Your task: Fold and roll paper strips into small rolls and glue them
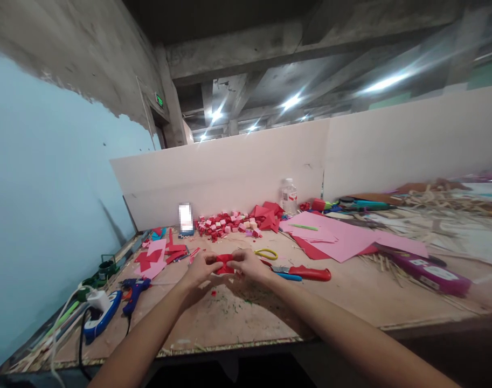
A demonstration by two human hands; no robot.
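Note:
Both of my hands meet over the middle of the wooden table [351, 296]. Between them is a small red folded paper piece [224, 264]. My left hand [200, 269] pinches its left side with the fingers closed. My right hand [249, 265] pinches its right side the same way. Just right of my right hand lie a red-handled cutter [310, 273] and a blue pen [288, 276]. Yellow-handled scissors [267, 253] lie a little beyond.
Pink and red paper sheets [334, 240] spread at right. A heap of small red and pink folded pieces [225, 223] and a clear bottle [289, 196] stand by the white partition. A blue glue gun [134, 288] and white plug lie at left. Wooden sticks cover the far right.

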